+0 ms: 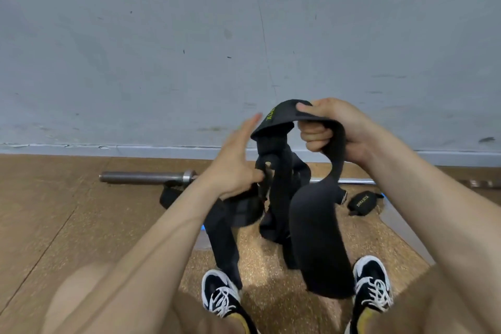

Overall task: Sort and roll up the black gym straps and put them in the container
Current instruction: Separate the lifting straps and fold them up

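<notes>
Right hand (pixel 325 127) grips a black strap (pixel 317 225) raised mid-scene, its tail hanging toward the near floor (pixel 81 211). Blurred left hand (pixel 235 168) touches the strap tangle (pixel 279 198); grip unclear. 1 loose strap (pixel 362 202) lies right.

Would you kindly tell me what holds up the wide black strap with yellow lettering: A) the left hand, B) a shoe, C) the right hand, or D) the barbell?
C: the right hand has its fingers curled round the wide black strap, which arches over them and hangs down toward the floor.
</notes>
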`<move>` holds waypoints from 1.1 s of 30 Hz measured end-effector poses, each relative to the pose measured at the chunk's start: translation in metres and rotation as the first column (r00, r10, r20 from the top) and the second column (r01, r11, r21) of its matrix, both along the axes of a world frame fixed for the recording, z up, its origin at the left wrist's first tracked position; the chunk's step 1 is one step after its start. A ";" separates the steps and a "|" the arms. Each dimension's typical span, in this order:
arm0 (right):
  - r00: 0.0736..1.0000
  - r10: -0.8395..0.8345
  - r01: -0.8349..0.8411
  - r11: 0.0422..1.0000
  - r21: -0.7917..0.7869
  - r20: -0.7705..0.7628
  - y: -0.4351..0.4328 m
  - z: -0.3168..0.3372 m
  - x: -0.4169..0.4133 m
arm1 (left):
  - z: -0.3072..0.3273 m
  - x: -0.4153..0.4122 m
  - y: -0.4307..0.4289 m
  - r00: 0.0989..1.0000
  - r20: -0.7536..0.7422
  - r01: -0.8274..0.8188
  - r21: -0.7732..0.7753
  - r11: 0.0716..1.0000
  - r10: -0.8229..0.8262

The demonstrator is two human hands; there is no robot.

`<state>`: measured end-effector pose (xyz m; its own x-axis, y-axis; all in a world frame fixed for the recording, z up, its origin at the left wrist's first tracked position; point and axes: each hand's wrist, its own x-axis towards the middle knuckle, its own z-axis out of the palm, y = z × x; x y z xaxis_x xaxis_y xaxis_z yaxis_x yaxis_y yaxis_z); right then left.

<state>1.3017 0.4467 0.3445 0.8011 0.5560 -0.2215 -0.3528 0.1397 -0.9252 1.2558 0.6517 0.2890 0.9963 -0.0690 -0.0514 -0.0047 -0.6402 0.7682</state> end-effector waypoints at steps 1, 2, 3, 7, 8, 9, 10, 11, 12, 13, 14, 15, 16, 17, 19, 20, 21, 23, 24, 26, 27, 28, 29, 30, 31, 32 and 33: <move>1.000 0.016 -0.016 0.999 0.037 0.006 0.002 0.001 -0.002 | -0.002 -0.001 -0.010 0.996 -0.063 0.060 -0.006 0.998 -0.061; 1.000 0.026 -0.027 0.998 0.064 0.016 0.003 0.003 -0.004 | -0.005 -0.002 -0.017 0.990 -0.116 0.083 -0.011 0.996 -0.084; 0.999 0.027 -0.029 0.997 0.074 0.030 0.003 0.005 -0.005 | -0.008 0.000 -0.017 0.993 -0.106 0.061 -0.005 0.998 -0.062; 0.980 -0.047 0.075 0.987 -0.140 0.193 -0.012 0.006 -0.001 | -0.013 0.014 0.022 0.954 0.177 -0.263 0.116 0.958 0.241; 0.972 -0.041 0.091 0.973 -0.212 0.230 -0.014 0.004 -0.001 | -0.013 0.015 0.032 0.927 0.221 -0.339 0.154 0.928 0.302; 0.971 -0.032 0.094 0.962 -0.255 0.238 -0.015 0.001 -0.001 | -0.014 0.015 0.037 0.907 0.243 -0.391 0.183 0.902 0.344; 0.974 -0.034 0.096 0.958 -0.271 0.224 -0.015 -0.003 -0.002 | -0.014 0.015 0.039 0.893 0.248 -0.426 0.198 0.883 0.375; 0.978 -0.044 0.099 0.958 -0.270 0.203 -0.014 -0.005 -0.003 | -0.014 0.014 0.039 0.884 0.241 -0.449 0.201 0.871 0.400; 0.981 -0.053 0.101 0.960 -0.262 0.184 -0.014 -0.005 -0.003 | -0.015 0.012 0.039 0.874 0.235 -0.471 0.193 0.861 0.426; 0.983 -0.066 0.107 0.963 -0.248 0.170 -0.015 -0.005 -0.003 | -0.013 0.012 0.040 0.864 0.222 -0.492 0.177 0.852 0.453; 0.983 -0.082 0.118 0.966 -0.229 0.162 -0.016 -0.005 -0.003 | -0.010 0.013 0.043 0.855 0.205 -0.509 0.154 0.847 0.476; 0.982 -0.097 0.132 0.968 -0.215 0.164 -0.018 -0.004 -0.003 | -0.007 0.013 0.046 0.845 0.189 -0.526 0.122 0.842 0.500; 0.977 -0.105 0.146 0.963 -0.227 0.184 -0.019 -0.005 -0.003 | -0.002 0.014 0.048 0.839 0.167 -0.537 0.091 0.839 0.519; 0.970 -0.105 0.165 0.948 -0.274 0.221 -0.019 -0.007 -0.004 | 0.002 0.013 0.049 0.840 0.139 -0.536 0.065 0.842 0.524; 0.954 -0.059 0.183 0.890 -0.418 0.293 -0.018 -0.014 -0.005 | 0.008 0.009 0.042 0.862 0.124 -0.498 0.030 0.867 0.491; 0.960 -0.017 0.153 0.868 -0.472 0.280 -0.017 -0.019 -0.004 | 0.010 0.006 0.037 0.883 0.150 -0.455 0.038 0.890 0.445; 0.972 0.042 0.083 0.858 -0.507 0.231 -0.015 -0.024 -0.006 | 0.013 0.003 0.030 0.903 0.187 -0.404 0.068 0.912 0.386; 0.972 0.199 -0.104 0.839 -0.534 0.123 -0.005 -0.030 -0.013 | 0.019 0.000 0.018 0.922 0.274 -0.313 0.118 0.942 0.272; 0.965 0.248 -0.172 0.846 -0.505 0.087 0.003 -0.032 -0.017 | 0.022 0.000 0.014 0.923 0.307 -0.277 0.119 0.953 0.230; 0.967 0.254 -0.236 0.916 -0.324 0.015 0.018 -0.033 -0.026 | 0.025 0.001 0.010 0.922 0.334 -0.244 0.110 0.963 0.196; 0.972 0.232 -0.232 0.951 -0.205 -0.025 0.025 -0.031 -0.030 | 0.027 0.001 0.011 0.918 0.340 -0.253 0.103 0.962 0.205; 0.979 0.197 -0.201 0.973 -0.117 -0.043 0.030 -0.029 -0.033 | 0.029 0.002 0.013 0.914 0.340 -0.270 0.101 0.958 0.221; 0.990 0.137 -0.139 0.986 -0.088 -0.023 0.035 -0.025 -0.036 | 0.030 0.003 0.015 0.912 0.332 -0.288 0.107 0.952 0.239; 0.998 0.063 -0.060 0.993 -0.098 0.024 0.038 -0.021 -0.038 | 0.030 0.004 0.018 0.915 0.312 -0.305 0.117 0.945 0.257; 0.995 0.010 0.002 0.992 -0.126 0.095 0.039 -0.017 -0.039 | 0.028 0.006 0.021 0.917 0.285 -0.321 0.110 0.941 0.280; 0.987 -0.007 0.034 0.985 -0.169 0.159 0.039 -0.013 -0.040 | 0.024 0.008 0.024 0.916 0.254 -0.341 0.077 0.937 0.312; 0.976 0.020 0.032 0.972 -0.234 0.215 0.038 -0.009 -0.041 | 0.018 0.010 0.025 0.915 0.213 -0.356 0.025 0.934 0.343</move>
